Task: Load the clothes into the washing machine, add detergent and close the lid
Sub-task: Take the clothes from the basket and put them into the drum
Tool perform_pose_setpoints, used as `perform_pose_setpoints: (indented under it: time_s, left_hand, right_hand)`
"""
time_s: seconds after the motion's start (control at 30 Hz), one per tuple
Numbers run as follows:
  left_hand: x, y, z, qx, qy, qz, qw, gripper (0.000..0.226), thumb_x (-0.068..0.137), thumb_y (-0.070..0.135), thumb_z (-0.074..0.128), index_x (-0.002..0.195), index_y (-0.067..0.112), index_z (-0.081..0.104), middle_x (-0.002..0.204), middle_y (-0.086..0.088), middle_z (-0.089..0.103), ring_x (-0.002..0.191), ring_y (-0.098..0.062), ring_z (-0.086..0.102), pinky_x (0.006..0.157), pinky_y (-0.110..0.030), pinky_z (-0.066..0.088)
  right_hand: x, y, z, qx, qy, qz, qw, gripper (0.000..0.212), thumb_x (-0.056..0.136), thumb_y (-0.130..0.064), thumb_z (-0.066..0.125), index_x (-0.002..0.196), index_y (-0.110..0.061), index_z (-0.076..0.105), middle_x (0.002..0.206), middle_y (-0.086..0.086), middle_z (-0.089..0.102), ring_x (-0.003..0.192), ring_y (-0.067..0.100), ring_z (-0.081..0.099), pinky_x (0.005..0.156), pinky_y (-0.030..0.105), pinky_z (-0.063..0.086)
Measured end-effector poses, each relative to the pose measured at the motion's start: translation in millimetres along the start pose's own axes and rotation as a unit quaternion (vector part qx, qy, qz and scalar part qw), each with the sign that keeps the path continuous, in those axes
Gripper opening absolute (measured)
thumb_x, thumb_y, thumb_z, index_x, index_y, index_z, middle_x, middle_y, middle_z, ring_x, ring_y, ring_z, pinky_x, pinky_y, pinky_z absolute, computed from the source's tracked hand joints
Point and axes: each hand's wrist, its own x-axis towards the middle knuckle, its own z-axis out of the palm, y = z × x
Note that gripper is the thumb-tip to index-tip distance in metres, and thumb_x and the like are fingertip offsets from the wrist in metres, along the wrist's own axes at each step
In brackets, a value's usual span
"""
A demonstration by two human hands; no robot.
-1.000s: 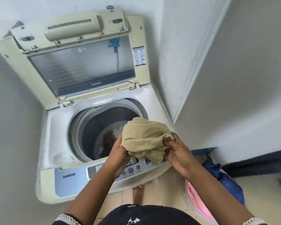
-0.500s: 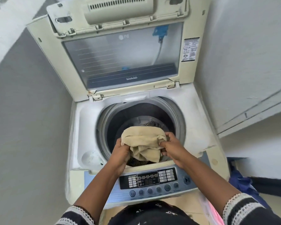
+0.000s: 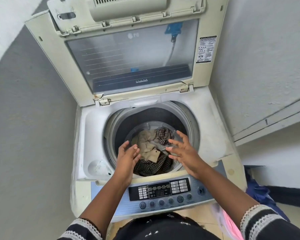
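Observation:
A cream top-loading washing machine (image 3: 92,132) stands in front of me with its lid (image 3: 133,58) raised upright against the back. Down in the drum (image 3: 185,122) lies a beige cloth (image 3: 146,144) among checked dark garments (image 3: 151,166). My left hand (image 3: 127,156) hovers over the drum's near left rim, fingers apart and empty. My right hand (image 3: 182,149) hovers over the near right rim, fingers spread, holding nothing. The two palms face each other above the clothes.
The control panel (image 3: 164,191) with buttons runs along the machine's front edge. Grey walls close in on the left and right. A pink basket (image 3: 230,224) and blue fabric (image 3: 260,191) sit on the floor to the right.
Both hands held the beige cloth above the drum; they have let go, and the cloth now lies in the drum. The view has shifted to centre on the machine.

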Motion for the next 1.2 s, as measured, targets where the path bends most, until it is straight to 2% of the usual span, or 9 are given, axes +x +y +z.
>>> perform_pose_setpoints:
  time_s: [0.07, 0.2, 0.33, 0.43, 0.57, 0.67, 0.77, 0.97, 1.2]
  left_hand:
    - [-6.9, 0.1, 7.5, 0.025, -0.014, -0.010, 1.000, 0.036, 0.098, 0.008, 0.055, 0.134, 0.011, 0.048, 0.125, -0.014, 0.063, 0.114, -0.025, 0.063, 0.099, -0.040, 0.050]
    - [-24.2, -1.2, 28.0, 0.080, -0.043, 0.009, 0.996, 0.028, 0.099, 0.010, 0.054, 0.127, 0.012, 0.054, 0.117, -0.009, 0.068, 0.105, -0.021, 0.066, 0.085, -0.033, 0.055]
    - [-42.6, -8.2, 52.7, 0.107, -0.125, 0.021, 0.986, 0.029, 0.097, 0.015, 0.058, 0.126, 0.017, 0.056, 0.125, -0.010, 0.067, 0.114, -0.025, 0.065, 0.099, -0.042, 0.052]
    - [-62.6, -19.3, 79.7, 0.099, -0.220, 0.013, 0.970, 0.036, 0.097, 0.013, 0.056, 0.132, 0.016, 0.053, 0.129, -0.011, 0.065, 0.115, -0.027, 0.063, 0.099, -0.042, 0.051]
    - [-92.5, -43.4, 118.3, 0.117, -0.316, -0.006, 0.942, 0.039, 0.098, 0.010, 0.053, 0.136, 0.011, 0.048, 0.129, -0.016, 0.063, 0.110, -0.028, 0.063, 0.102, -0.044, 0.048]
    - [-116.2, -65.8, 144.4, 0.138, -0.330, -0.012, 0.934, 0.043, 0.091, 0.015, 0.063, 0.132, 0.009, 0.051, 0.125, -0.016, 0.065, 0.109, -0.029, 0.064, 0.100, -0.044, 0.048]
    - [-138.1, -91.4, 168.1, 0.156, -0.341, -0.026, 0.927, 0.045, 0.090, 0.015, 0.064, 0.132, 0.008, 0.052, 0.124, -0.016, 0.064, 0.108, -0.028, 0.062, 0.100, -0.043, 0.048]
    - [-170.7, -142.4, 209.9, 0.222, -0.355, -0.040, 0.907, 0.031, 0.096, 0.012, 0.057, 0.128, 0.014, 0.057, 0.123, -0.010, 0.068, 0.107, -0.024, 0.067, 0.099, -0.041, 0.050]
    - [-195.5, -216.0, 256.2, 0.333, -0.336, -0.054, 0.879, 0.025, 0.095, 0.013, 0.060, 0.120, 0.017, 0.061, 0.121, -0.009, 0.068, 0.102, -0.021, 0.067, 0.091, -0.038, 0.052]
  right_hand:
    - [-5.3, -2.8, 1.6, -0.017, 0.028, -0.033, 0.999, 0.060, 0.093, 0.002, 0.060, 0.144, -0.025, 0.040, 0.133, 0.009, 0.059, 0.115, 0.022, 0.063, 0.091, 0.033, 0.054]
    - [-27.4, -9.6, 3.2, -0.039, 0.059, -0.132, 0.989, 0.035, 0.094, 0.009, 0.052, 0.122, -0.010, 0.058, 0.107, 0.016, 0.068, 0.094, 0.024, 0.069, 0.078, 0.027, 0.056]
    - [-63.6, -0.5, -16.5, -0.047, 0.083, -0.211, 0.973, 0.027, 0.095, 0.012, 0.050, 0.112, -0.004, 0.063, 0.093, 0.017, 0.070, 0.079, 0.025, 0.068, 0.071, 0.028, 0.056]
    - [-102.7, 18.7, -48.4, -0.028, 0.142, -0.220, 0.965, 0.024, 0.095, 0.012, 0.051, 0.104, -0.005, 0.065, 0.088, 0.012, 0.071, 0.070, 0.021, 0.067, 0.064, 0.027, 0.055]
    - [-158.3, 58.8, -103.3, 0.026, 0.240, -0.189, 0.952, 0.025, 0.094, 0.013, 0.052, 0.100, -0.007, 0.065, 0.086, 0.010, 0.072, 0.066, 0.018, 0.066, 0.061, 0.026, 0.055]
    - [-194.6, 91.6, -146.9, 0.043, 0.312, -0.145, 0.938, 0.028, 0.093, 0.015, 0.051, 0.102, -0.007, 0.065, 0.088, 0.010, 0.072, 0.067, 0.017, 0.065, 0.060, 0.023, 0.054]
    - [-226.3, 123.0, -189.4, 0.054, 0.360, -0.080, 0.928, 0.028, 0.092, 0.014, 0.052, 0.103, -0.009, 0.065, 0.097, 0.019, 0.070, 0.078, 0.029, 0.066, 0.062, 0.027, 0.055]
    - [-273.8, 164.6, -244.2, 0.076, 0.378, 0.025, 0.922, 0.026, 0.092, 0.006, 0.056, 0.102, -0.016, 0.066, 0.102, 0.019, 0.070, 0.078, 0.027, 0.067, 0.069, 0.034, 0.052]
    - [-320.6, 191.1, -287.3, 0.103, 0.376, 0.056, 0.919, 0.022, 0.094, 0.000, 0.058, 0.107, -0.016, 0.064, 0.106, 0.019, 0.068, 0.084, 0.024, 0.067, 0.071, 0.028, 0.051]
